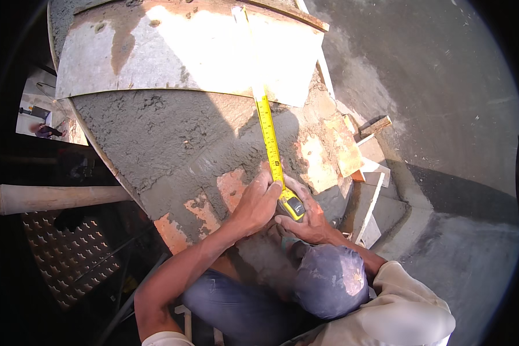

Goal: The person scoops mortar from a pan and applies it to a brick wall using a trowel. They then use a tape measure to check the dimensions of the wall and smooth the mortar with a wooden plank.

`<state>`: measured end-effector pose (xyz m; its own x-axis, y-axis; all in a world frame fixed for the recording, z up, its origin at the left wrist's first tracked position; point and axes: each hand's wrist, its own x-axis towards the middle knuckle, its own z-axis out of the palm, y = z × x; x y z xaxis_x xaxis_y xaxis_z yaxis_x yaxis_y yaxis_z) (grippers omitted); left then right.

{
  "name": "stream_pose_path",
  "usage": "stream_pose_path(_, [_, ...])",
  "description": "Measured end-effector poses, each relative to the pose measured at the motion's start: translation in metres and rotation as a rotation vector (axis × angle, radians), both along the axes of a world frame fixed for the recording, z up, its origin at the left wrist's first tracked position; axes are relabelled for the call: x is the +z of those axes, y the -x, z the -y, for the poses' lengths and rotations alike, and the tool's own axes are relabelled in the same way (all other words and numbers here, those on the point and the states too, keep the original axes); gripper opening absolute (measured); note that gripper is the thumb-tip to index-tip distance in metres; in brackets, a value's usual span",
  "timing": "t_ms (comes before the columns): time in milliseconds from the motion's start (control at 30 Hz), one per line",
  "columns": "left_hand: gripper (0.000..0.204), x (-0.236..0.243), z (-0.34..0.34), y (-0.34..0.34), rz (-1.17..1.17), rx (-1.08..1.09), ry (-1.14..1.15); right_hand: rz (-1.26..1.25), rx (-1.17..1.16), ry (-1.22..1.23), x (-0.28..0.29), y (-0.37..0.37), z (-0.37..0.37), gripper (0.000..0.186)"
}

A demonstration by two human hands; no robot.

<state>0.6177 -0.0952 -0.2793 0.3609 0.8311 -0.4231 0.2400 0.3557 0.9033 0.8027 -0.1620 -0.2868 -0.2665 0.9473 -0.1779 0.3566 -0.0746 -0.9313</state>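
A yellow tape measure point(292, 206) with a dark label is between my two hands. My right hand point(312, 222) curls round its case from the right. My left hand point(258, 202) closes on it from the left, its thumb at the mouth where the blade comes out. The yellow blade point(266, 124) runs away from me over wet grey mortar point(150, 132), then across a pale, sunlit board point(98, 60). Near the board's far edge the blade's end point(239, 12) is washed out by glare. Beneath my hands, orange bricks point(230, 189) show through the mortar.
Broken brick and wood pieces point(378, 126) lie to the right, beside grey ground point(444, 86). A bamboo pole point(57, 199) juts in at left above a patterned metal sheet point(69, 254). Blue cloth point(328, 282) bulges close by my right forearm. A distant person point(47, 130) appears far left.
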Motion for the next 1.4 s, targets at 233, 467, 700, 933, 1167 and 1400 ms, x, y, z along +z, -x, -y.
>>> stream_pose_path(233, [0.019,-0.017,-0.042,-0.063,-0.245,-0.348,-0.709,0.420,-0.371,0.086,0.021,-0.114,0.083,0.071])
stream_pose_path(467, [0.034,-0.052,-0.107,-0.136,-0.345,-0.324,-1.125,0.560,-0.527,0.306,0.011,-0.162,0.103,0.077])
stream_pose_path(700, [0.043,-0.080,-0.192,-0.163,-0.677,-0.548,-1.136,0.504,-0.488,0.254,-0.007,-0.183,0.091,0.073])
stream_pose_path(933, [0.031,-0.094,-0.194,-0.178,-0.557,-0.678,-1.058,0.509,-0.513,0.435,0.004,-0.182,0.082,0.077])
stream_pose_path(1167, [0.028,-0.096,-0.196,-0.172,-0.537,-0.614,-1.191,0.557,-0.485,0.429,0.008,-0.178,0.074,0.076])
stream_pose_path(1400, [0.036,-0.105,-0.210,-0.172,-0.615,-0.631,-1.179,0.571,-0.482,0.286,0.002,-0.178,0.064,0.072])
